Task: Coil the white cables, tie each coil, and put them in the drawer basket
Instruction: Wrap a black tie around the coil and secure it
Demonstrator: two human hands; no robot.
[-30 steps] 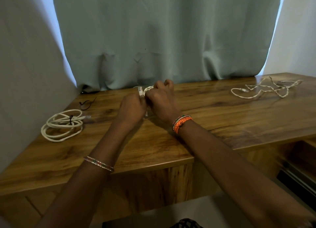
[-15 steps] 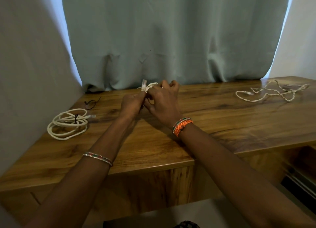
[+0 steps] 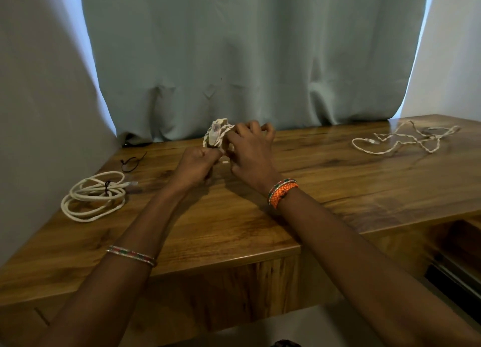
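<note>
1. A small bundle of white cable [image 3: 218, 136] is held above the wooden desk [image 3: 234, 216], near its back edge and just in front of the grey-green curtain [image 3: 247, 60].
2. The bundle is gripped from below by the left hand [image 3: 194, 168], whose fingers are curled into a fist around its lower part.
3. The right side of the bundle is pinched by the right hand [image 3: 251, 153]; the thumb and forefinger are closed on the strands, while the other fingers are arched above.
4. The bundle's long axis is seen to stand roughly upright, tilted a little to the left; a clear plug [image 3: 216, 132] lies against its front, with its end pointing up.
5. A tied coil [image 3: 93, 195] is laid flat near the desk's left edge, close to the wall; a dark tie is wrapped round it and its plug points right.
6. A loose black tie [image 3: 131, 162] is seen behind that coil, apart from it.
7. An uncoiled cable [image 3: 406, 142] is spread at the far right, stretched left to right, well apart from the hands.
8. Bare desk surface is left between the hands and the front edge, and between the hands and the uncoiled cable.
9. An open recess is visible below the desk's right end; its contents cannot be told.
</note>
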